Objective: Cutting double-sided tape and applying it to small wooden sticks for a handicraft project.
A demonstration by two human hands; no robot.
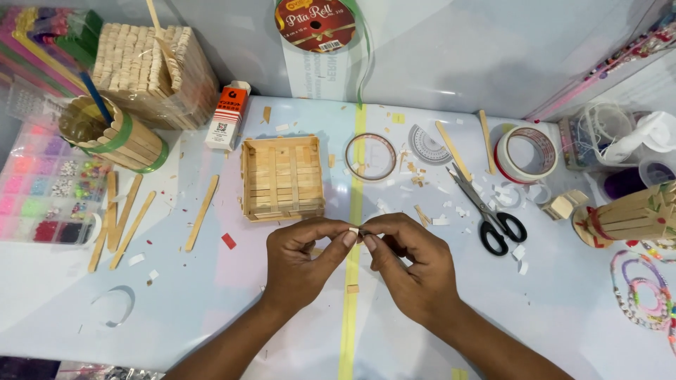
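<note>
My left hand [303,260] and my right hand [408,264] meet above the table's middle, fingertips pinched together on a tiny pale piece [354,230]. What the piece is made of I cannot tell. Just beyond my hands sits a shallow square tray of wooden craft sticks [282,179]. Black-handled scissors [486,207] lie to the right of my right hand.
Loose craft sticks [127,218] lie left. A stick-built cup [116,134], a stick box [151,63], a small orange-and-white glue box [229,114] and a bead organiser [49,186] stand at back left. Tape rolls [371,156] [527,153], a protractor [428,144] and a bead string [644,292] are right.
</note>
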